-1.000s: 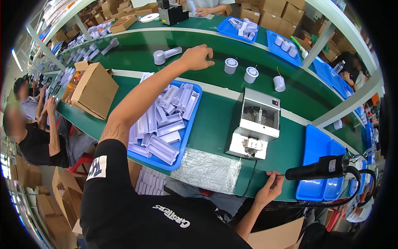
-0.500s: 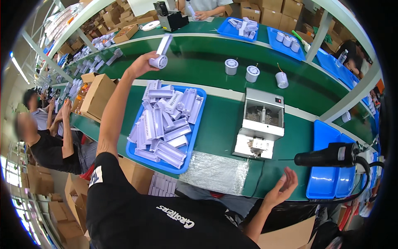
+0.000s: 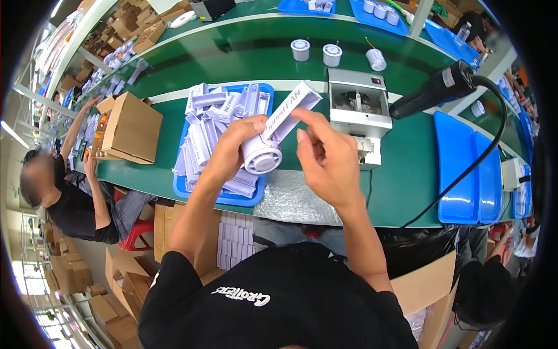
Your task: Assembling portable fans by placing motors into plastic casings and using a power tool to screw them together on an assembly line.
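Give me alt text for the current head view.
A person's left hand holds a pale plastic part with a round slotted base and long handle, the right hand close to that handle. On the green workbench sit a blue plastic tray of pale trough-shaped pieces and a silver metal machine.

Open green bench between silver machine and right blue tray; dark tool overhangs far end, its cable crossing tray and near end of gap. Left: heaped tray, cardboard box in way. Far green strip open left of three round units. Narrow gap between fan body and right hand.
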`<state>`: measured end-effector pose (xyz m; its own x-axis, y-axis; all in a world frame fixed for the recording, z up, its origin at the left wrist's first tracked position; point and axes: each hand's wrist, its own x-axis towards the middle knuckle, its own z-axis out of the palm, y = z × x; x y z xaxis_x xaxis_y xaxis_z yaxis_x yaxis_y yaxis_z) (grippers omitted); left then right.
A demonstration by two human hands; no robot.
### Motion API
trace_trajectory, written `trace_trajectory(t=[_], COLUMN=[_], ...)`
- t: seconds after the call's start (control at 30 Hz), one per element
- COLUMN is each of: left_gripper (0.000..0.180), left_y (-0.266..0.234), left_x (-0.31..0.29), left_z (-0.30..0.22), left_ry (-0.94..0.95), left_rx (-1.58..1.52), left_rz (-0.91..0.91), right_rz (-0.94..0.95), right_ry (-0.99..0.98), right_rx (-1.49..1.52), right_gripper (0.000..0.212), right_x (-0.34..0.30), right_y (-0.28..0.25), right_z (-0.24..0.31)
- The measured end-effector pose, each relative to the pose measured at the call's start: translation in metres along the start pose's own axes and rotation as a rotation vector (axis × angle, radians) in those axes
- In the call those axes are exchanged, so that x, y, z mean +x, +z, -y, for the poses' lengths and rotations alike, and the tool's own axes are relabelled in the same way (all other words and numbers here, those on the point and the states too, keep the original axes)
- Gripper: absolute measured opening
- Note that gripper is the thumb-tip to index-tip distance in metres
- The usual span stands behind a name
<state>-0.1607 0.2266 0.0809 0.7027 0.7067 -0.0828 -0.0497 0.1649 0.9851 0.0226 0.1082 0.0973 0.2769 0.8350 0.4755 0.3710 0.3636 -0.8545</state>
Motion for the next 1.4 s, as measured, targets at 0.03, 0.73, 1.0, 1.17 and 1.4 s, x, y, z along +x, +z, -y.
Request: trace_trajectory(t=[0.03,0.73,1.0,1.17,1.4], left_gripper=[0.04,0.026,0.042,0.055,0.069], left_y=[0.004,0.047,0.025,-0.007,-0.121], left_x=[-0.003,-0.021,-0.003,0.017,0.132], left_z=[0.005,0.045,0.038,0.012,-0.025], left_ry=[0.003,0.284,-0.078,0.004,0.021], left_rx=[-0.003,0.21,-0.467,-0.242,0.332], left_rz=[-0.015,-0.093,0.098,0.011,-0.078], right_rz=[-0.005,0.138,0.104,-0.121,-0.48], right_ry=[0.005,0.607,0.538,0.367,0.259], right_rx=[-0.008,0.748,0.831,0.485,-0.156], right_gripper=[0.025,0.013,0.018,0.013,0.008], right_x=[0.0,-0.053,-0.057,-0.099,-0.17], right_y=[-0.002,-0.023,-0.026,-0.053,-0.078], right_z=[-0.001,-0.053,-0.035,-0.049,-0.091])
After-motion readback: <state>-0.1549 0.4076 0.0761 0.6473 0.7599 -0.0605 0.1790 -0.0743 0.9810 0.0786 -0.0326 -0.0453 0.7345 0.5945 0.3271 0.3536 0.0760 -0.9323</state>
